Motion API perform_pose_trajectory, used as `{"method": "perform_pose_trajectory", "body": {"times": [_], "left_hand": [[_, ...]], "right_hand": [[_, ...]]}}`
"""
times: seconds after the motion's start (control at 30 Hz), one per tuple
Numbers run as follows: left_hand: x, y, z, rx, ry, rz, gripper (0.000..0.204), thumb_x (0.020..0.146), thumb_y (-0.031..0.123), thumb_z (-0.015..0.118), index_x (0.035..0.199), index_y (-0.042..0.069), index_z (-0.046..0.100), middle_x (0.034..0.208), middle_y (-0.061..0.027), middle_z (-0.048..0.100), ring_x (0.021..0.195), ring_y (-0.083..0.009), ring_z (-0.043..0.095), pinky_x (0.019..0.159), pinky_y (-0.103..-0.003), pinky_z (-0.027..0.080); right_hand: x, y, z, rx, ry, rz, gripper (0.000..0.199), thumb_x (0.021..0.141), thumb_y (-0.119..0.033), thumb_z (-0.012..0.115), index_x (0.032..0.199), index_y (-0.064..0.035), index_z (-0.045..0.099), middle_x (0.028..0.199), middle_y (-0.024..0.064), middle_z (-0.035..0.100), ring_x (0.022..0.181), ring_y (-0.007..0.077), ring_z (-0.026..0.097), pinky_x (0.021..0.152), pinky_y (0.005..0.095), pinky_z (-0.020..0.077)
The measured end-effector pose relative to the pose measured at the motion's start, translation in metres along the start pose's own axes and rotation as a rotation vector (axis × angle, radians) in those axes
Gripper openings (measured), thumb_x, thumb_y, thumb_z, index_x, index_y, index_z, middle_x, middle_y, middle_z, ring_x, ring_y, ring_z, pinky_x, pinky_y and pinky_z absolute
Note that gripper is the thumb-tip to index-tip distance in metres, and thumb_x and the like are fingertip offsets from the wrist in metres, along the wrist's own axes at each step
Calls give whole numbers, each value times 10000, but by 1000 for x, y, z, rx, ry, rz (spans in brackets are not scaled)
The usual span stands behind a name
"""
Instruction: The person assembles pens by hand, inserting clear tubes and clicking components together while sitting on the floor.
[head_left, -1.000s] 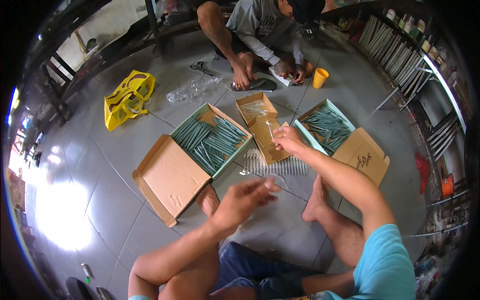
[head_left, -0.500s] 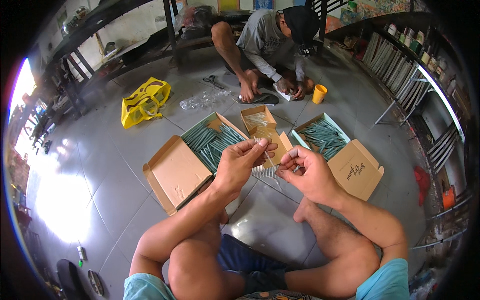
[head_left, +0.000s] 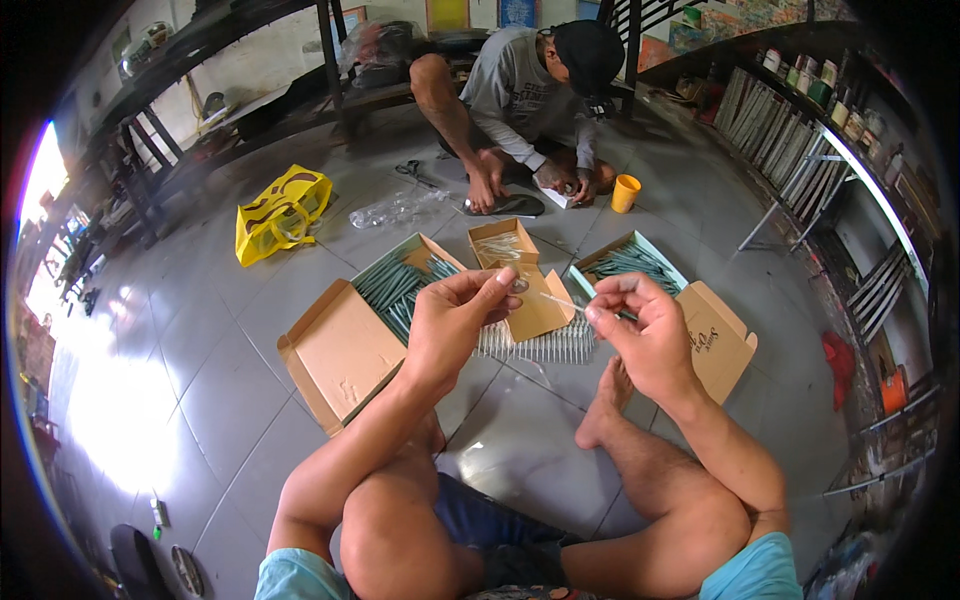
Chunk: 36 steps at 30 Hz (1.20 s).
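The right hand (head_left: 648, 340) clamps a thin clear stick (head_left: 560, 301) aimed at ten o'clock, apart from the left hand (head_left: 450, 322), whose grip can't be told, green sticks (head_left: 392, 292) at its nine o'clock.

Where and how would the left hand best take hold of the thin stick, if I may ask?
Probably by its free end, in a light pinch from the left: the stick is thin, that end points left, and the right hand pinches the other.

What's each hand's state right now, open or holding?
Left hand: closed, thumb against fingers; can't tell if anything is in the grip.
Right hand: closed, holding a thin pale stick by one end.
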<state>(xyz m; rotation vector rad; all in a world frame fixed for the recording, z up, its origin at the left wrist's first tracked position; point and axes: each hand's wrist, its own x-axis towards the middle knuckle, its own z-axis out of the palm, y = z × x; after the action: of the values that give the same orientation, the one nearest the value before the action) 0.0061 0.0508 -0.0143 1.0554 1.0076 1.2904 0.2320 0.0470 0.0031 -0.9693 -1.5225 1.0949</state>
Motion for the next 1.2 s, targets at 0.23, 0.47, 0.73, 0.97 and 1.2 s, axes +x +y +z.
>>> {"method": "perform_pose_trajectory", "body": {"times": [0.23,0.47,0.73,0.97,1.2], "left_hand": [[-4,6,4,231,-164,98,320,910,267,705,969,-48,698,881,-79,711,792,-104,651,760,-242,528],[-9,-2,8,390,-529,-2,410,922,312,682,1100,-57,663,990,-108,709,918,-135,652,833,-277,524],[-6,-2,20,-377,-754,-428,412,1003,339,530,1226,-3,584,1080,-97,660,995,-190,634,962,-353,501],[-2,-20,23,-382,-558,-323,225,957,228,633,1081,42,607,938,-42,646,850,-123,633,854,-315,535],[-3,-11,20,37,-345,60,253,931,193,676,1036,-37,667,903,-58,678,802,-90,620,717,-239,531]], "right_hand": [[6,-3,-18,133,149,-112,221,872,2,684,1072,7,590,933,58,642,860,93,606,725,230,530],[7,-10,-15,134,153,-91,286,862,-7,705,1112,12,569,905,63,683,804,74,614,710,209,492],[1,-19,-8,75,-146,-82,413,857,-11,716,1225,2,528,892,56,703,829,71,634,741,214,503],[2,-18,-3,-57,-25,-185,314,873,-46,706,1164,7,601,894,63,698,779,62,621,683,190,498],[-4,-22,-9,-46,-141,61,158,902,-104,677,986,26,711,864,49,711,740,56,618,613,191,485]]}}
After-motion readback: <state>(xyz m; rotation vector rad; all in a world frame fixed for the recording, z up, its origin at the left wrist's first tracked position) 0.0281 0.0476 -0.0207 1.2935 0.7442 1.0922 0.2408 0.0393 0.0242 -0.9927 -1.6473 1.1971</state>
